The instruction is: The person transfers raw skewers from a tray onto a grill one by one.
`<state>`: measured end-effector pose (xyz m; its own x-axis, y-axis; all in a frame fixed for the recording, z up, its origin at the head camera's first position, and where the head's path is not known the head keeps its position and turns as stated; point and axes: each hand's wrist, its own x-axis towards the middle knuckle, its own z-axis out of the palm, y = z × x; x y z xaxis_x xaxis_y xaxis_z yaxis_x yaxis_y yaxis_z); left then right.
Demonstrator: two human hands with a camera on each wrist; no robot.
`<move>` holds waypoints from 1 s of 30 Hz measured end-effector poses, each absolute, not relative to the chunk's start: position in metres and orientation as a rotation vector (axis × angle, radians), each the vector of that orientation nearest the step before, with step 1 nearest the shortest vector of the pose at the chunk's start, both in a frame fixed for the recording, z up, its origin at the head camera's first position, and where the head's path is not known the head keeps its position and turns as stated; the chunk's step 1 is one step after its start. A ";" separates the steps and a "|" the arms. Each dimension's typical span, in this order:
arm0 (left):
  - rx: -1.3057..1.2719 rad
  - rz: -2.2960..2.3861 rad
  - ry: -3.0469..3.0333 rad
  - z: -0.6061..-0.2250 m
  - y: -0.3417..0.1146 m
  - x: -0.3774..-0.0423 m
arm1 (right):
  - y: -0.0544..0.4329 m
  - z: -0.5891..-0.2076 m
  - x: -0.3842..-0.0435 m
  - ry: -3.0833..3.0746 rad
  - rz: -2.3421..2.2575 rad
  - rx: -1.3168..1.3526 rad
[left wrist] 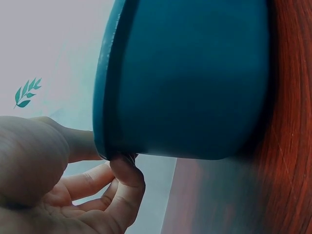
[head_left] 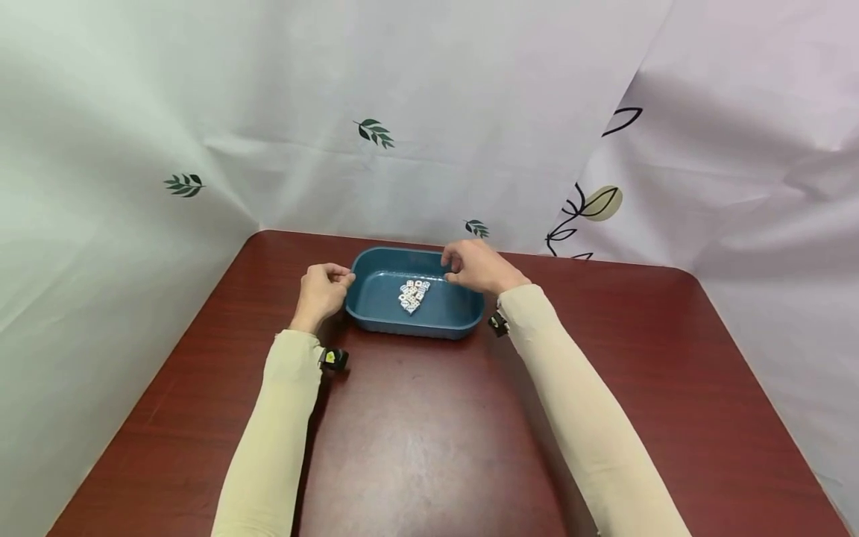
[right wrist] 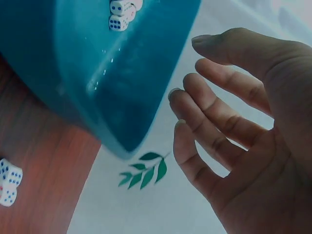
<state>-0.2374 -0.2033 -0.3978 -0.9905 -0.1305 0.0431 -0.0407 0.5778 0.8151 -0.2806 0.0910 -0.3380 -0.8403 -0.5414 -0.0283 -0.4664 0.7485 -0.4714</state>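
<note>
A blue plastic tray [head_left: 416, 328] with raised walls sits toward the back of the table, a small heap of white dice [head_left: 412, 294] on its floor. At the tray's left end, my left hand [head_left: 322, 294] pinches the rim between thumb and fingers; the left wrist view shows the fingertips at the rim [left wrist: 100, 97]'s corner. My right hand [head_left: 478, 266] hovers over the tray's right end. Its fingers are loosely bent and apart, holding nothing, as the right wrist view shows. Dice [right wrist: 118, 22] appear inside the tray in that view.
In the right wrist view, a couple of dice [right wrist: 9, 181] lie on the dark red wooden table [head_left: 429, 432] outside the tray. A white cloth [head_left: 470, 89] with leaf prints hangs behind the table's back edge and along its sides.
</note>
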 end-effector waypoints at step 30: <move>0.130 -1.416 -2.684 -0.400 -0.203 -0.237 | 0.045 -0.361 -0.304 2.714 -0.355 -0.611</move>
<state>-0.2365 -0.2029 -0.3999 -0.9909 -0.1240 0.0519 -0.0271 0.5630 0.8260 -0.3042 0.0446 -0.3610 -0.8515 -0.4516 -0.2663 -0.3678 0.8765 -0.3104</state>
